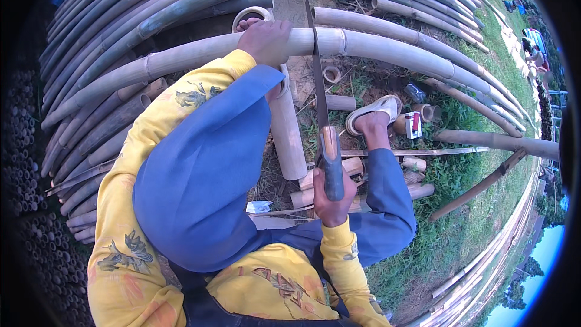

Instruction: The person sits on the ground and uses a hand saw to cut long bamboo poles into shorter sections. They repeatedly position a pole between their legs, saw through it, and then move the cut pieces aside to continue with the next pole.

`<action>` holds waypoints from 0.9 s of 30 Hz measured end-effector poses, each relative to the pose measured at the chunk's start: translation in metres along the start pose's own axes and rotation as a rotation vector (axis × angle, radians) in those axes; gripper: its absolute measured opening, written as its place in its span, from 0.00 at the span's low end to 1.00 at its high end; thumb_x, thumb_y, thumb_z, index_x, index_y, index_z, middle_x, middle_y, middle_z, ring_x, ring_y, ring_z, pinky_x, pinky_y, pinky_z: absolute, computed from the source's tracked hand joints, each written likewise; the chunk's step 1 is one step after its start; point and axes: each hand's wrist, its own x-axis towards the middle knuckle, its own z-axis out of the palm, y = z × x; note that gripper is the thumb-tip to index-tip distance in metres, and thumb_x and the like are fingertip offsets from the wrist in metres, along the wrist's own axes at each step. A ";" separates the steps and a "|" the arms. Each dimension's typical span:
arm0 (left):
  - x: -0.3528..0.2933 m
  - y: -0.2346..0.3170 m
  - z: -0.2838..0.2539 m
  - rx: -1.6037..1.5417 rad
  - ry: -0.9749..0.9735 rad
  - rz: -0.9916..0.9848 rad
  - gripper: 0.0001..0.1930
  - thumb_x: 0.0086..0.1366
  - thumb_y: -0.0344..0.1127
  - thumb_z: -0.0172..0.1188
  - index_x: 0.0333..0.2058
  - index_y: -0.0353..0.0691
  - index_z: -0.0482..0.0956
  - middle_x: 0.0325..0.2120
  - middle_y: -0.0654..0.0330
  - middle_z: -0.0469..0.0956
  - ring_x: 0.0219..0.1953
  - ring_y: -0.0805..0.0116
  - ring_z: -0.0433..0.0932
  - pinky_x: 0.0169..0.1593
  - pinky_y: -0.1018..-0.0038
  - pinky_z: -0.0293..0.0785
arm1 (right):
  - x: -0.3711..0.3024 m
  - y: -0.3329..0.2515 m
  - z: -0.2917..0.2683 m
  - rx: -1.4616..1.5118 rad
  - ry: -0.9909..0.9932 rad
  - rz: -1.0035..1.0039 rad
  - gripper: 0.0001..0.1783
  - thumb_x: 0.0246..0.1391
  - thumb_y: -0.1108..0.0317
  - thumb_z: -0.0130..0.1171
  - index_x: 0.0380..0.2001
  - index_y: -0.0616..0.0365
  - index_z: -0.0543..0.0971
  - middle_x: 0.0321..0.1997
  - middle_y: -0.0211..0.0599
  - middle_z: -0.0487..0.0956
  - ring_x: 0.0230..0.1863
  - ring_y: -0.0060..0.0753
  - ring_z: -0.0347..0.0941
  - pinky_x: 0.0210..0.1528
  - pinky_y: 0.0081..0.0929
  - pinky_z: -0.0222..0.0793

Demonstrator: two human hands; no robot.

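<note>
A long bamboo pole (393, 54) lies crosswise in front of me. My left hand (266, 41) is wrapped over it, left of the saw blade, and presses it down near an upright bamboo piece. In my right hand (334, 200) is the grey and wooden handle of a hand saw (321, 97). Its long dark blade runs away from me and crosses the pole just right of my left hand. Whether the teeth have cut into the bamboo cannot be made out. My raised left knee, in blue trousers, is close below the pole.
Many bamboo poles (200, 3) are stacked at the far left, more at the far right. Short bamboo offcuts (287, 136) lie below the pole. Near my sandalled foot (375, 112) are a small white box with a red item (413, 125) and a clear container (414, 92).
</note>
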 end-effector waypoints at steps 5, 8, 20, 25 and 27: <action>0.001 0.006 0.007 0.011 0.013 -0.011 0.22 0.51 0.37 0.69 0.42 0.36 0.73 0.37 0.48 0.82 0.42 0.48 0.84 0.48 0.60 0.79 | 0.112 -0.003 0.023 0.034 -0.107 0.082 0.06 0.60 0.72 0.64 0.35 0.64 0.79 0.23 0.36 0.76 0.25 0.22 0.71 0.32 0.28 0.69; 0.003 -0.006 0.005 0.018 0.036 0.019 0.16 0.58 0.37 0.63 0.40 0.35 0.73 0.36 0.49 0.83 0.41 0.50 0.86 0.44 0.61 0.81 | 0.023 0.015 0.010 0.088 -0.038 0.124 0.11 0.59 0.77 0.63 0.45 0.67 0.81 0.30 0.35 0.82 0.30 0.26 0.77 0.39 0.27 0.74; -0.003 0.003 -0.008 0.135 0.056 -0.008 0.10 0.63 0.33 0.58 0.41 0.38 0.72 0.36 0.50 0.83 0.43 0.52 0.85 0.46 0.63 0.81 | 0.043 -0.014 -0.005 0.043 -0.045 0.094 0.09 0.55 0.75 0.66 0.40 0.65 0.81 0.23 0.38 0.79 0.23 0.29 0.76 0.32 0.28 0.72; -0.015 0.000 0.002 0.163 0.066 0.063 0.06 0.65 0.27 0.53 0.40 0.34 0.71 0.37 0.45 0.82 0.44 0.49 0.85 0.47 0.58 0.80 | 0.005 -0.007 -0.013 0.117 0.010 0.076 0.06 0.57 0.75 0.66 0.35 0.65 0.79 0.22 0.37 0.77 0.22 0.26 0.74 0.29 0.27 0.70; -0.017 -0.004 0.002 0.116 -0.015 0.021 0.06 0.65 0.27 0.53 0.40 0.35 0.71 0.37 0.45 0.82 0.44 0.48 0.85 0.46 0.57 0.80 | 0.017 -0.007 -0.013 0.073 0.011 0.025 0.07 0.56 0.74 0.66 0.35 0.64 0.79 0.22 0.36 0.77 0.21 0.26 0.73 0.28 0.26 0.69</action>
